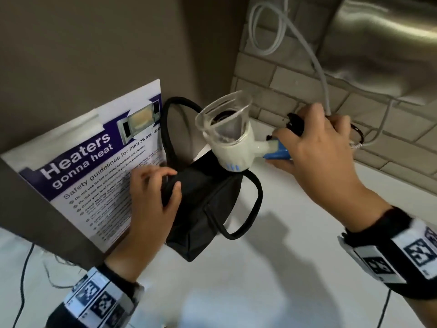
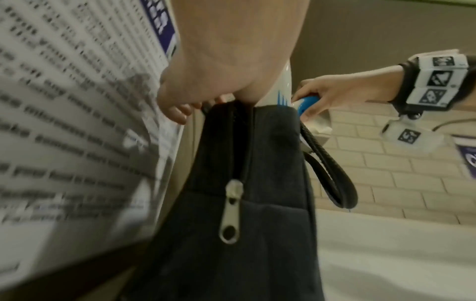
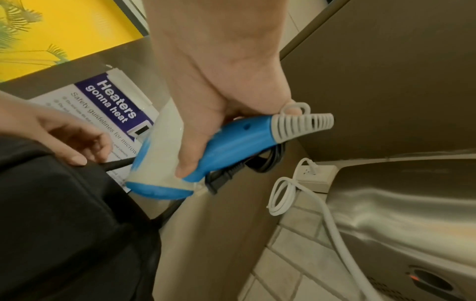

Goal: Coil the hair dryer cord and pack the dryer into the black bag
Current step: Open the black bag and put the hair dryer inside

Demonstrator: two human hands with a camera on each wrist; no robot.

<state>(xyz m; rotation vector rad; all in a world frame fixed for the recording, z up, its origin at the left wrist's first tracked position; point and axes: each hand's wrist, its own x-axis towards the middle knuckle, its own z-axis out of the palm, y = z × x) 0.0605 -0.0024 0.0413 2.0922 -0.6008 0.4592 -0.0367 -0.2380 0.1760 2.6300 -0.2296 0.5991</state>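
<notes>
A white and blue hair dryer with a clear nozzle hangs over the mouth of the black bag, its rear end at the opening. My right hand grips its blue handle together with the coiled black cord and plug. My left hand grips the bag's top edge on the left side, thumb over the fabric. In the left wrist view the bag stands upright with its zipper pull hanging; the dryer pokes out at the top.
A microwave safety poster leans on the wall left of the bag. A steel hand dryer hangs at the upper right, with a white cable looping to a socket. The white counter stretches in front.
</notes>
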